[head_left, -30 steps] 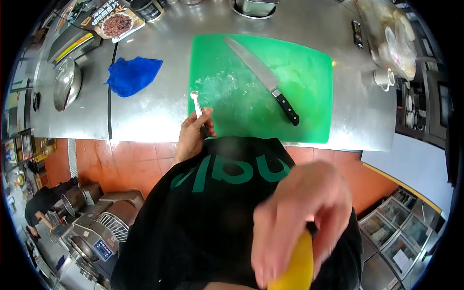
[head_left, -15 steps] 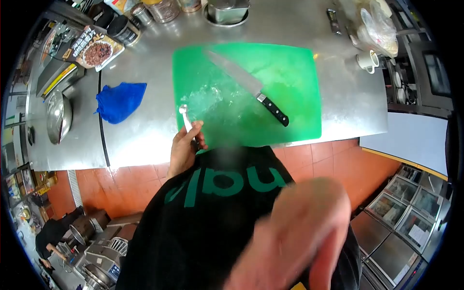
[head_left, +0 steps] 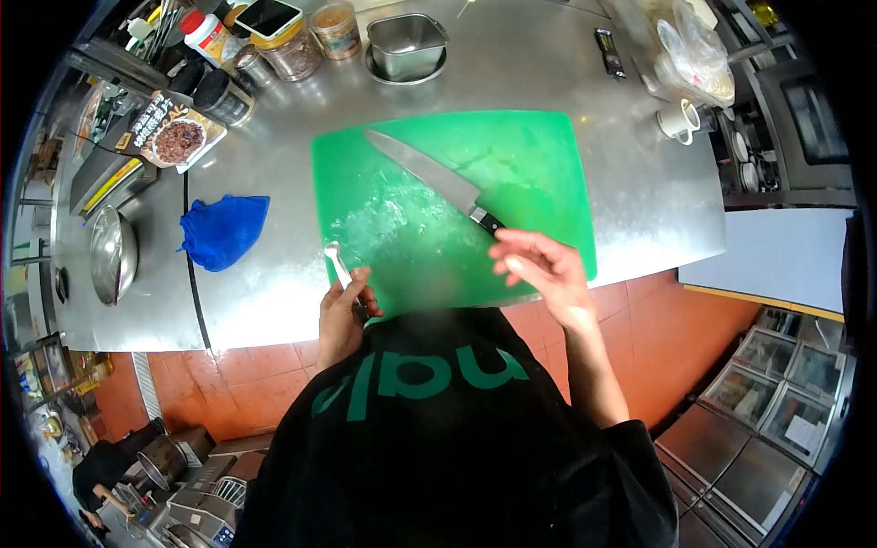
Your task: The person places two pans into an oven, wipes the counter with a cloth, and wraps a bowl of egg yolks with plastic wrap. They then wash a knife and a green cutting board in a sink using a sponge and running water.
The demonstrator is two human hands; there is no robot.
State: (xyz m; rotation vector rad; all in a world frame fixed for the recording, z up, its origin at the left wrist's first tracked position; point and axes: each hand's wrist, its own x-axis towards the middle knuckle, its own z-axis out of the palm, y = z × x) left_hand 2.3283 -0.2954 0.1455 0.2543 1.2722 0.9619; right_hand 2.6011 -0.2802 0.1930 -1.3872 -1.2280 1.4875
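Note:
A green cutting board [head_left: 548, 155] lies on the steel counter, wet on its left part. Across it rests a kitchen knife [head_left: 425, 171] with a black handle, its blade pointing to the far left. My right hand [head_left: 553, 274] is over the handle's near end, hiding it; the fingers are curved but apart, and I see no grip on the knife. At the board's near left corner my left hand [head_left: 345, 315] is closed around a slim, shiny tool with a small rounded white tip [head_left: 334, 254]. Its lower part is hidden in my fingers.
To the left lie a crumpled blue cloth [head_left: 224, 233] and a metal bowl [head_left: 112, 256]. Jars [head_left: 292, 55], a food pouch [head_left: 178, 132] and a steel container [head_left: 406, 50] stand farther back. A white mug [head_left: 678, 121] sits right. Another person [head_left: 114, 466] is at lower left.
My right hand has moved from close to the camera forward to the knife handle. My left hand still holds the slim tool. The view has tilted, so the board appears lower.

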